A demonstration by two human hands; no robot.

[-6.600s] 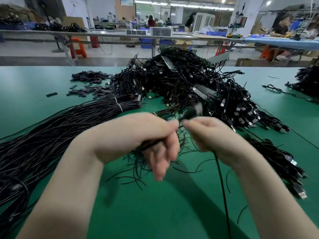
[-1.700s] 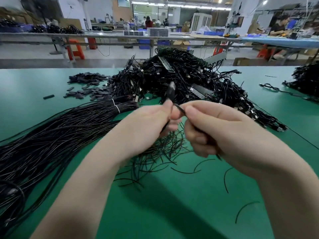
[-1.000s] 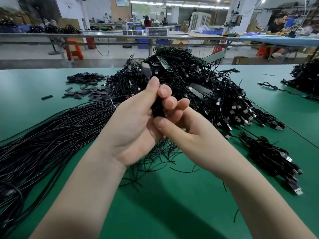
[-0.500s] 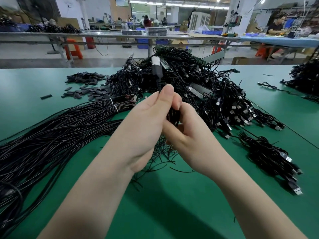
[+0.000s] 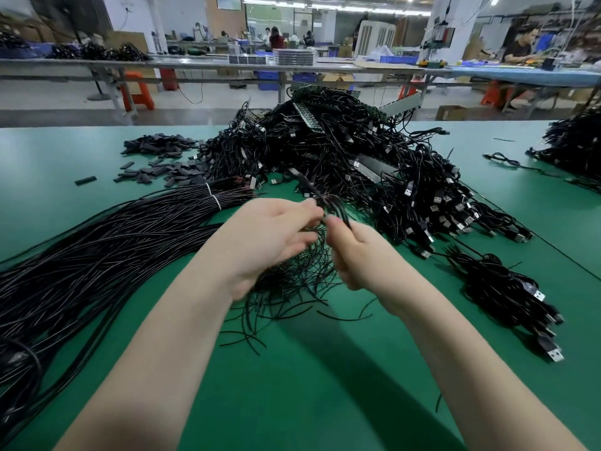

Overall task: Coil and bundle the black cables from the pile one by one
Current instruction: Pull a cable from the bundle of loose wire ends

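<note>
Both hands are meeting just above the green surface (image 5: 325, 402), and we are working a single coiled cable (image 5: 328, 203) between them. Our left hand (image 5: 270, 236) is pinching the small bundle at its fingertips, and our right hand (image 5: 351, 252) is curling its fingers round the lower part of the same bundle, so the two are closing together on one thing. Motion blur is softening the fingers, so we cannot tell exactly how the tail is running through them.

We are judging this as the finishing stage of one cable: the loops are looking gathered, with a plug end (image 5: 304, 182) sticking up and away from our fingers, and the wrap that is binding them seems to be in progress. The next move is probably calling for a firm hold on the loops with one hand while the other is pulling the free end tight, then setting the bundle aside, perhaps with the finished bundles (image 5: 507, 288) lying to our right.

Beyond our hands the big pile (image 5: 341, 157) of tangled black cables is waiting, the long straight cables (image 5: 97, 255) are lying to our left, tied with white bands (image 5: 213, 196), and short black offcuts (image 5: 292, 288) are lying under our wrists.

We are finding no brand, label or writing that can be read anywhere in view.
</note>
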